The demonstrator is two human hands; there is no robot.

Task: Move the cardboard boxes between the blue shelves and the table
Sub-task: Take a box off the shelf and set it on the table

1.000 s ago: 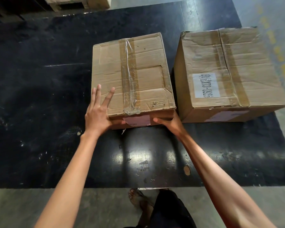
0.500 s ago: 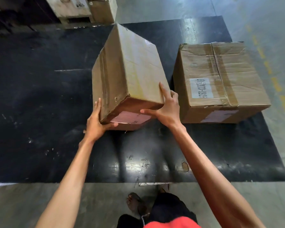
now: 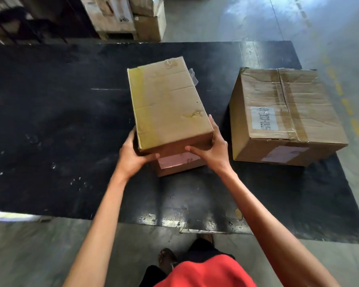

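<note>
Turned plain-face-up since earlier: box (image 3: 170, 106); left grip (image 3: 133, 155), right grip (image 3: 212, 150) clutch near end; second box (image 3: 286, 94) label blurred.

Both arms bare, reaching fwd & down from the bottom of view, forearms converging toward the middle. Left hand (image 3: 133, 155) cups the near left corner of the box (image 3: 170, 108): palm against the left side, thumb laid across the near face pointing right, fingers mostly hidden behind the box edge. Right hand (image 3: 212, 149) grips the near right corner: fingers run straight up along the right side, thumb across the near face pointing left. Thumb tips near each other but apart. Wrists approx level w/ each other, left wrist a bit lower in view. Right forearm comes in steeper from bottom right; left from bottom left.
</note>
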